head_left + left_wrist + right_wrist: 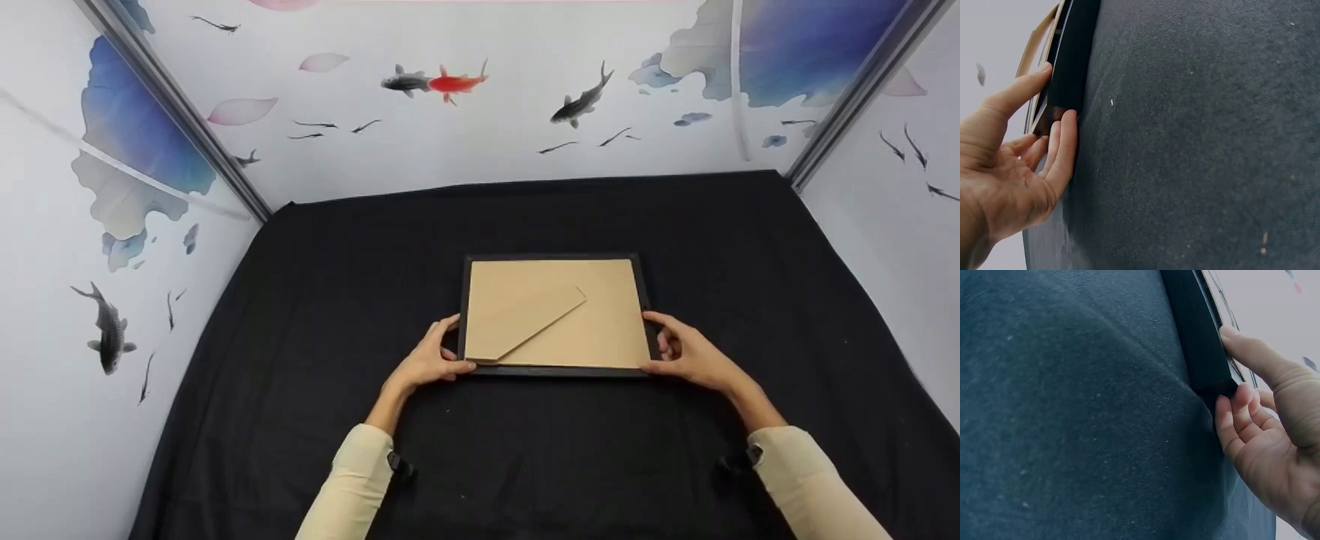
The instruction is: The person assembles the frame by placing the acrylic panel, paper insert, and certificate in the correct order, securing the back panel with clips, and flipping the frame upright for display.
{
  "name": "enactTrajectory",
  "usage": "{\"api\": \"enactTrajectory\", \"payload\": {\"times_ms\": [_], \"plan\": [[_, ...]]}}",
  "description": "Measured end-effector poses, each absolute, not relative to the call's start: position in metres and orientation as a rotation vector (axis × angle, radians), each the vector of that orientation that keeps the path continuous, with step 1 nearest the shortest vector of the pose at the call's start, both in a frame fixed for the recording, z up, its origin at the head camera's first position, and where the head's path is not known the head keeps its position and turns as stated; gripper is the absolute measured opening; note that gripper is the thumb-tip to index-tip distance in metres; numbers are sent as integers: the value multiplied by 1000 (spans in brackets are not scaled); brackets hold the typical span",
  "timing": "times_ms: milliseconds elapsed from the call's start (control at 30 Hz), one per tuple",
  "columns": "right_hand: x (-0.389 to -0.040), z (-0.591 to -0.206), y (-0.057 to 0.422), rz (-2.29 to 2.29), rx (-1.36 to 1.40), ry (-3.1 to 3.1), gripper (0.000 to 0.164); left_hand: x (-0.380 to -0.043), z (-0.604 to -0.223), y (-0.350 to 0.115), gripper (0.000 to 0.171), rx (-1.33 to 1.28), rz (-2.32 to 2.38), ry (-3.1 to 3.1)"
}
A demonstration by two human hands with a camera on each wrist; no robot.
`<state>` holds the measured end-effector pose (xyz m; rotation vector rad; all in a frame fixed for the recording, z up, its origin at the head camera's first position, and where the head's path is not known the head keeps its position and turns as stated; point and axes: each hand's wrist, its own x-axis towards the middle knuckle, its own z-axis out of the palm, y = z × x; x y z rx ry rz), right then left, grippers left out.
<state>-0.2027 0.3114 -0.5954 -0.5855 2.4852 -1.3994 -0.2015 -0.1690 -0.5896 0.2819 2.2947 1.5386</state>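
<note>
Fingers and thumbs of the left hand [429, 361] and right hand [694, 358] pinch the near corners of a black frame [559, 372], which lies tan side up on the black cloth [555, 450]. Inside its rim sits a tan board [607, 334] — a slanted flap [525, 324] on it. Beyond, the white wall [495, 142] shows painted fish [581, 106] — one red.

One black frame [555, 371] is seen, bearing one tan backing board [611, 330] and one flap [525, 324]. Beside the frame, one left hand [429, 361] and one right hand [694, 358] are counted; on its near side, apparently two dark wrist devices [400, 465] are worn.
</note>
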Motion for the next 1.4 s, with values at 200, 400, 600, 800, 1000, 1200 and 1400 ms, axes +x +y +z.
{"api": "enactTrajectory", "payload": {"times_ms": [200,400,600,800,1000,1200,1400], "plan": [[-205,-599,313,-1388,-603,2492,85,-201,-592,-170,96,277,1584,2246],[-204,-593,310,-1380,-577,2509,84,-201,-589,-168,99,295,1602,2249],[-198,-582,303,-1384,-571,2525,79,-203,-590,-169,99,317,1579,2269],[-197,-582,303,-1418,-584,2498,80,-204,-593,-171,90,343,1545,2313],[-205,-600,311,-1412,-619,2484,82,-202,-596,-172,84,367,1548,2329],[-205,-603,312,-1422,-650,2481,82,-203,-598,-172,79,384,1559,2357],[-204,-603,312,-1393,-664,2501,80,-204,-597,-168,72,400,1637,2351]]}}
